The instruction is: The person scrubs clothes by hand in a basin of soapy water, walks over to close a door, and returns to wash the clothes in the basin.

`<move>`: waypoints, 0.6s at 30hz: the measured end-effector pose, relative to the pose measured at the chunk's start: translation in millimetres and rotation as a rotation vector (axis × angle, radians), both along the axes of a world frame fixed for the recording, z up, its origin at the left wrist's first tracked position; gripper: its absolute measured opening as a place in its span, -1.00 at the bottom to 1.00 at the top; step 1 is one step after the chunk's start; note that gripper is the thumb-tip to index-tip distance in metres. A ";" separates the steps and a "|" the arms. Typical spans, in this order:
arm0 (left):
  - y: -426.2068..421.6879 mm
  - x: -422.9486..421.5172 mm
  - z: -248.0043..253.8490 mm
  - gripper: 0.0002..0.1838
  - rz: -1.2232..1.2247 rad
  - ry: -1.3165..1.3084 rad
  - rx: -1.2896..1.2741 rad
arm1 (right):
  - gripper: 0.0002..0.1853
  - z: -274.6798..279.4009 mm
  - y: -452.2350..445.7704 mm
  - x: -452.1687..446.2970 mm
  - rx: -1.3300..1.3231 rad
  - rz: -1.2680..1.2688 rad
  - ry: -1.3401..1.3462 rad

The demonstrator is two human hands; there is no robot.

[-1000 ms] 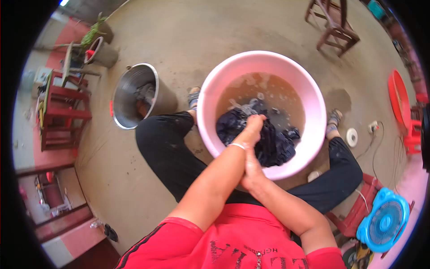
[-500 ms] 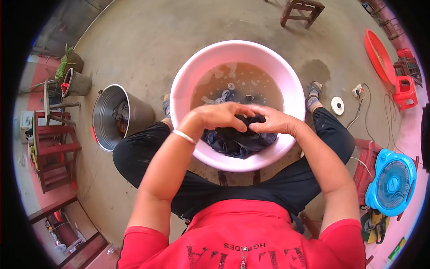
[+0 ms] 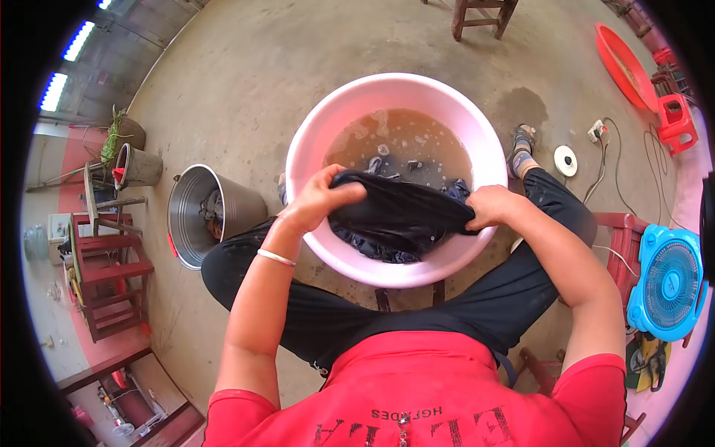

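Stretched between both hands is a wet dark cloth, held over the pink basin. My left hand grips its left end, thumb on top and fingers partly behind the fabric. At the other end, near the basin's right side, my right hand is closed on the cloth. Brown, sudsy water fills part of the basin, and more dark clothing lies in it below the held cloth.
A metal bucket with clothes inside stands at the left, near red wooden furniture. To the right are a blue fan, a white round lid, a power cord and a red basin. A wooden stool stands ahead.
My hands have moved apart, from close together over the basin to opposite ends of the cloth, which is now spread out between them. The view has shifted slightly.
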State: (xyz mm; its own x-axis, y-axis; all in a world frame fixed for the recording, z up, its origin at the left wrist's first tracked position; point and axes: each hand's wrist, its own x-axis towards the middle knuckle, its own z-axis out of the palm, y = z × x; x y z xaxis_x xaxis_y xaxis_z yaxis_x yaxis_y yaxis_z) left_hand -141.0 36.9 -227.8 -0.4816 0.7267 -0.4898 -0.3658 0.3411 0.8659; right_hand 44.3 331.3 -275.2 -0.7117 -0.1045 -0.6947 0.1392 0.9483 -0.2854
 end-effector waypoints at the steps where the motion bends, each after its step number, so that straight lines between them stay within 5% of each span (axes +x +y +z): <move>1: -4.5 4.3 -16.7 -0.52 -0.166 0.500 -0.069 | -0.58 -6.6 7.4 7.0 -0.026 0.000 0.017; 3: -7.7 22.1 5.3 -0.53 -0.496 1.126 -0.192 | -0.60 9.5 19.7 13.7 -0.300 -0.361 0.097; 5: -12.6 22.8 17.9 -0.55 -0.718 1.124 -0.372 | -0.55 9.1 38.1 18.0 -0.559 -0.748 0.197; 7: -18.9 14.0 6.4 -0.58 -0.469 0.726 0.091 | -0.59 -4.3 42.4 23.4 -1.043 -0.996 0.497; 9: -4.8 21.8 7.2 -0.66 -0.308 0.541 0.069 | -0.60 -6.3 30.4 13.9 -1.259 -1.150 0.526; 11: 26.7 36.1 -14.8 -0.72 0.370 -0.339 0.514 | -0.53 -16.6 0.5 -9.0 -1.501 -1.328 0.690; 13: 49.8 40.1 -70.1 -0.73 0.651 -0.625 0.608 | -0.55 -7.9 -38.7 -25.9 -1.765 -1.324 0.576; 15: 66.7 49.8 -107.0 -0.74 0.757 -0.689 0.546 | -0.52 -8.9 -77.6 -31.1 -1.381 -1.052 0.516; 16: 76.2 61.9 -91.3 -0.72 0.904 -0.614 0.287 | -0.47 7.8 -114.2 -32.2 -0.960 -0.843 0.729; 17: 64.7 53.3 -155.3 -0.64 0.836 -0.906 0.477 | -0.43 24.8 -148.0 -34.4 -0.534 -0.613 0.900; 18: 62.0 53.3 -155.8 -0.62 0.698 -0.905 0.553 | -0.38 25.7 -167.4 -36.5 -0.480 -0.541 0.878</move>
State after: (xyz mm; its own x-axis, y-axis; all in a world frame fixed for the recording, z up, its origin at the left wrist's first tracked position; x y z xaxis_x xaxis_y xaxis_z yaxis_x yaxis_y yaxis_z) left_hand -87.7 98.9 -383.6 -0.4969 0.6661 -0.5563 -0.8542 -0.4884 0.1783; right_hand 7.8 163.9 -249.5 -0.9652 0.2434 0.0954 0.0695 0.5907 -0.8039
